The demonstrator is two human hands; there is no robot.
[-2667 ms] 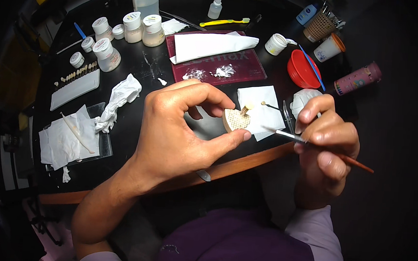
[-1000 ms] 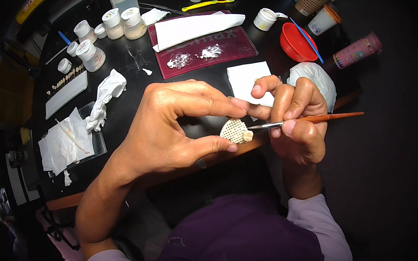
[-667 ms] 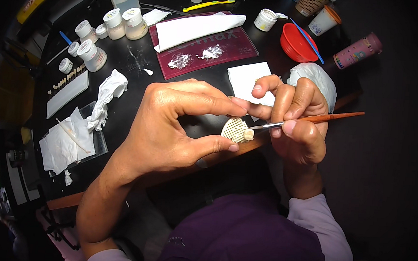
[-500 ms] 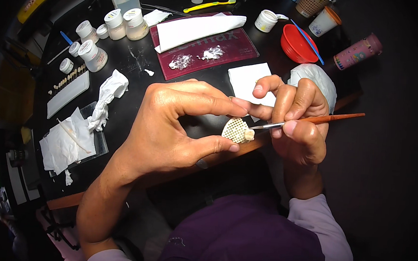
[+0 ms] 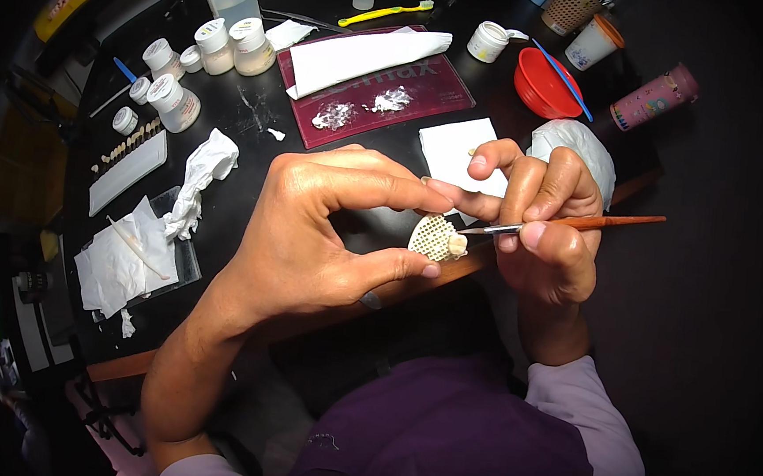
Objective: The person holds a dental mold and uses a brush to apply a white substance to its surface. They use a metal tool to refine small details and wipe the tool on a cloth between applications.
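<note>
Between its thumb and forefinger, my left hand (image 5: 307, 220) pinches the edges of a small cream honeycomb firing tray (image 5: 430, 238). A pale tooth-shaped piece, like a dental crown (image 5: 458, 245), sits at the tray's right side. My right hand (image 5: 554, 237) holds a slim brush (image 5: 599, 222) with a red-brown wooden handle and a metal ferrule. The brush's fine tip points left and lies right at the crown's upper edge; whether it touches is too small to tell. Fingertips of both hands meet just above the tray.
Behind my hands are a white paper pad (image 5: 458, 155) and a maroon mat (image 5: 391, 102) with white powder and folded tissue. Powder jars (image 5: 174, 104) and a shade-tab holder (image 5: 129, 172) stand left. A red bowl (image 5: 542, 86) and pink tumbler (image 5: 655, 98) are at right.
Both hands keep their grips and almost the same place. The desk has shifted very slightly in the view, and the brush tip stays beside the crown.
</note>
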